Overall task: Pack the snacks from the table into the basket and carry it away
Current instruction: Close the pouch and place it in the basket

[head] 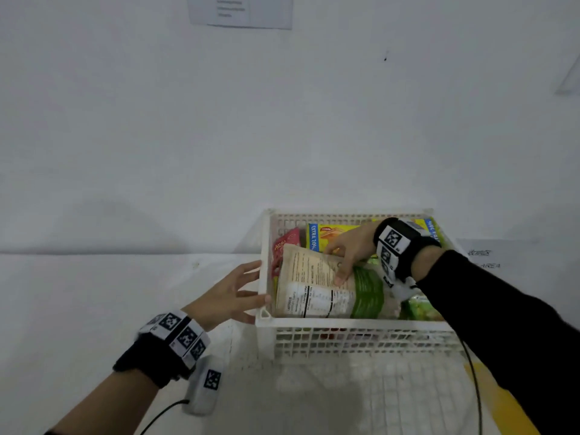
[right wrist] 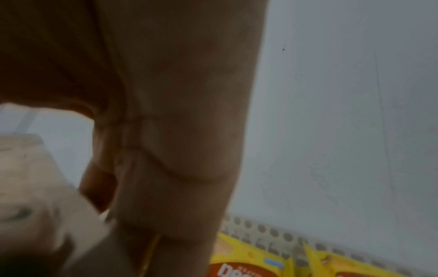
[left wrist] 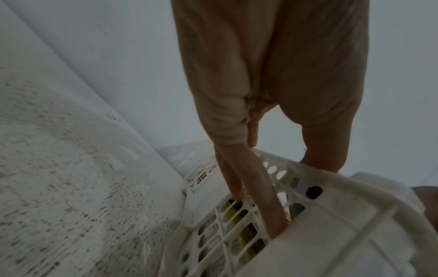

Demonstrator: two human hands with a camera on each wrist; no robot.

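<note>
The right hand (head: 346,251) grips the beige snack pouch (head: 317,284) to settle it atop the packed white basket (head: 354,324) on the tabletop (head: 94,293); the left hand (head: 224,295), fingers wide and straight, steadies its left wall

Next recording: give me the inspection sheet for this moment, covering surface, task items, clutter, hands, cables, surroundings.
Surface: white table, speckled with marks in the left wrist view.
Job's things: white basket on the table, holding a beige and green pouch, a yellow packet, a red packet and green packs.
Clutter: nothing seen on the table beside the basket.
Hands: left hand open, fingers against the basket's left wall; right hand grips the pouch.
Cables: black cable from the right wrist; another at the left wrist.
Surroundings: white wall with paper notices.
</note>
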